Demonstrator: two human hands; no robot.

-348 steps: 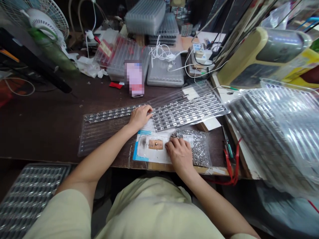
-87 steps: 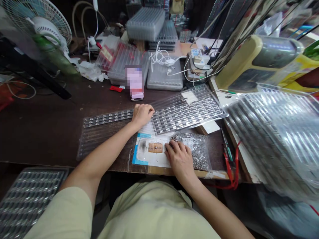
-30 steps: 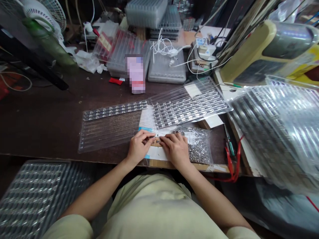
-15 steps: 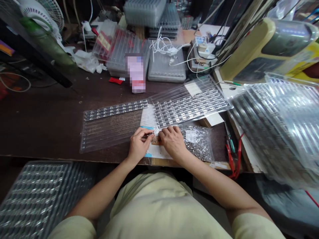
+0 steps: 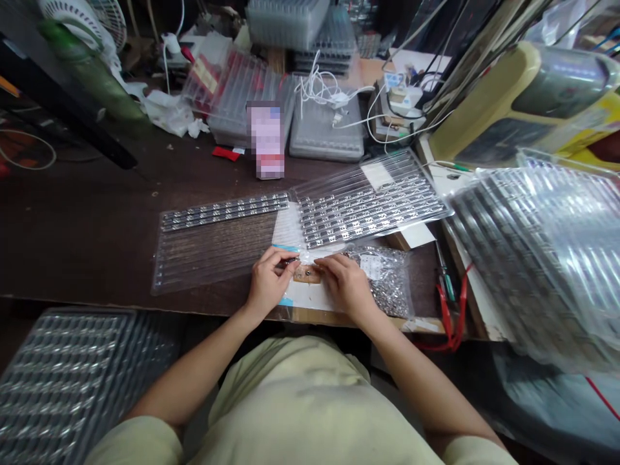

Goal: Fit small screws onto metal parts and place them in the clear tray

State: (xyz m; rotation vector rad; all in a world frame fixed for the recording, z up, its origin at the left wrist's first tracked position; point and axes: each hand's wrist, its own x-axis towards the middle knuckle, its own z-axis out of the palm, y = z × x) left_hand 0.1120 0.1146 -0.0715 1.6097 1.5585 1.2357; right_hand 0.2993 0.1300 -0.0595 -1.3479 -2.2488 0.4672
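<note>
Beside tan pad [image 5: 307, 274] | left hand [image 5: 268, 281] pinches metal part [image 5: 290, 261] | tip points right

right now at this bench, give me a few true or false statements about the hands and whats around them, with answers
The left hand holds a small metal part in its fingers: true.
The right hand rests on the bag of metal parts: false, it is at the tan pad, left of the bag.
The tan pad lies on a white sheet: true.
The clear tray of metal strips is lifted in the right hand: false, it lies flat on the bench.
</note>
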